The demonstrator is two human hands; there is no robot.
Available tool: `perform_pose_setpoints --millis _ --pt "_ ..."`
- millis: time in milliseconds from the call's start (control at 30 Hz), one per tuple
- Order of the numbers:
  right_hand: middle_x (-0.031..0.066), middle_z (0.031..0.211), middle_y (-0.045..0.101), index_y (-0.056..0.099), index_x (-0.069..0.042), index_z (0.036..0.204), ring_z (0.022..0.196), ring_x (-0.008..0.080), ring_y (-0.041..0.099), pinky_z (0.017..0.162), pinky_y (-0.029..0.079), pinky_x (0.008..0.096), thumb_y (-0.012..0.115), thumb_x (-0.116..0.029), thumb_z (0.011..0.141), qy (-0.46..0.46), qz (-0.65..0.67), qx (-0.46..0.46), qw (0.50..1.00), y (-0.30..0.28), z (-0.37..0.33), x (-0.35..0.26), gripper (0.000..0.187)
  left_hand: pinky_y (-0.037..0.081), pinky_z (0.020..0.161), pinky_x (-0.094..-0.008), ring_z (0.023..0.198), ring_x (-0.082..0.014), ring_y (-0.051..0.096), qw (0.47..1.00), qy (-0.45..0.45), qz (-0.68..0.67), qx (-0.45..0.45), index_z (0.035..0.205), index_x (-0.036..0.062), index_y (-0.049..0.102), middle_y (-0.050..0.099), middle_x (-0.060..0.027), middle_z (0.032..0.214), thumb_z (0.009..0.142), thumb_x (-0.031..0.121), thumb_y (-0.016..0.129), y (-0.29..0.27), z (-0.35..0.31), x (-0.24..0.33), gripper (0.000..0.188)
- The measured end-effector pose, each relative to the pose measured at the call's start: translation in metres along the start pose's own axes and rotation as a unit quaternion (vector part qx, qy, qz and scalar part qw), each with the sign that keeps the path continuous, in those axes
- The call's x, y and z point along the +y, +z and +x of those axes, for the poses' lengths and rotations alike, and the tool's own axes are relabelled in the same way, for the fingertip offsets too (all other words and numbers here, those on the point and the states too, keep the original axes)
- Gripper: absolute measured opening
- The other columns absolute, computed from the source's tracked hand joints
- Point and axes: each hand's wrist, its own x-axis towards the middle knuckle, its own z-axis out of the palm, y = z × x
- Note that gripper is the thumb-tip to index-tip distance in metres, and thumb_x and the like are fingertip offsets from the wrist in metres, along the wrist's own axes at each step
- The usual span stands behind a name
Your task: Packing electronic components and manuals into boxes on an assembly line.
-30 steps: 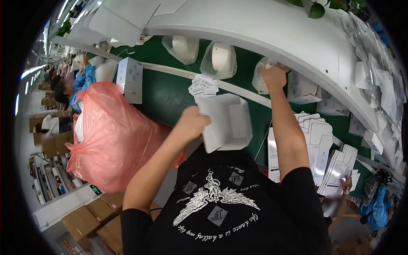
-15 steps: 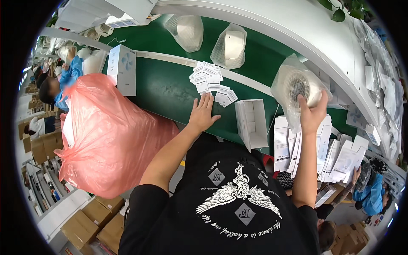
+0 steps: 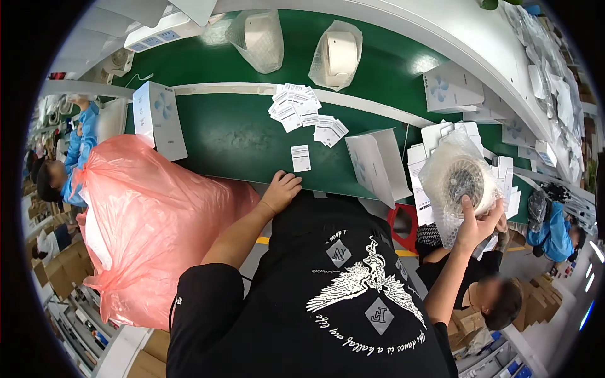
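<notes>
My right hand grips a small fan in bubble wrap, thumb on the near side. It holds the fan over the flat white cartons at the right end of the bench. Loosely bent, the fingers of my left hand rest at the front edge of the green bench, holding nothing. Just beyond them lies a single white printed card. A loose pile of similar cards is farther back, with a smaller fanned stack beside it. An open white box stands between my hands.
Two bubble-wrapped units stand on the back strip. A white printed box is at the left, behind a big pink plastic bag. More cartons stand back right. A co-worker is close on the right.
My right hand has brought the wrapped fan down and nearer. My left hand has drawn back from the card pile to the bench edge; one card now lies apart, closer to me.
</notes>
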Motion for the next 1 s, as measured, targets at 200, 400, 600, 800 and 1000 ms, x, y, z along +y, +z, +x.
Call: perform_pose_setpoints --millis 200,400,600,800,1000 --pt "0.017 0.137 0.061 0.042 0.012 0.153 0.118 0.0236 0.063 0.106 0.05 0.0342 0.09 -0.002 0.082 0.01 -0.02 0.017 1.0 -0.009 -0.031 0.016 0.087 0.042 0.116 -0.0543 0.128 -0.0248 0.062 0.995 -0.058 0.046 0.072 0.113 0.01 0.071 0.068 -0.0061 0.133 0.083 0.018 0.077 -0.049 0.042 0.016 0.032" --pt "0.0146 0.135 0.062 0.043 0.01 0.154 0.119 0.0234 0.063 0.108 0.049 0.0346 0.09 -0.002 0.081 0.021 -0.021 0.029 0.999 -0.013 -0.045 0.012 0.087 0.051 0.109 -0.0501 0.119 -0.0252 0.071 0.994 0.0 -0.111 0.006 0.097 0.0097 0.074 0.077 -0.0022 0.115 0.082 0.008 0.078 -0.021 0.004 -0.012 0.016" --pt "0.0143 0.135 0.063 0.045 0.009 0.153 0.119 0.0237 0.064 0.107 0.05 0.0352 0.09 -0.002 0.081 0.013 -0.035 0.056 0.998 -0.017 -0.052 0.006 0.086 0.057 0.094 -0.0458 0.104 -0.0269 0.075 0.898 0.003 -0.212 0.385 0.09 0.0089 0.074 0.078 -0.0046 0.096 0.076 -0.008 0.076 -0.188 0.186 0.026 0.022" --pt "0.0164 0.136 0.063 0.047 0.007 0.15 0.121 0.0252 0.064 0.108 0.051 0.0379 0.09 -0.001 0.08 -0.012 -0.028 0.078 0.996 -0.014 -0.051 -0.031 0.083 0.059 0.089 -0.0418 0.096 -0.0302 0.075 0.956 0.181 -0.231 -0.01 0.092 0.0076 0.079 0.077 -0.0123 0.091 0.079 0.011 0.08 -0.27 0.301 0.068 0.014" --pt "0.0165 0.138 0.063 0.043 0.006 0.152 0.124 0.0254 0.064 0.109 0.051 0.0395 0.086 0.004 0.084 -0.072 0.134 0.061 0.986 0.018 -0.059 -0.094 0.081 0.061 0.068 -0.0445 0.076 -0.031 0.077 0.949 -0.024 -0.139 -0.281 0.091 0.0007 0.079 0.077 -0.0162 0.083 0.08 0.02 0.079 -0.274 0.34 0.058 0.022"
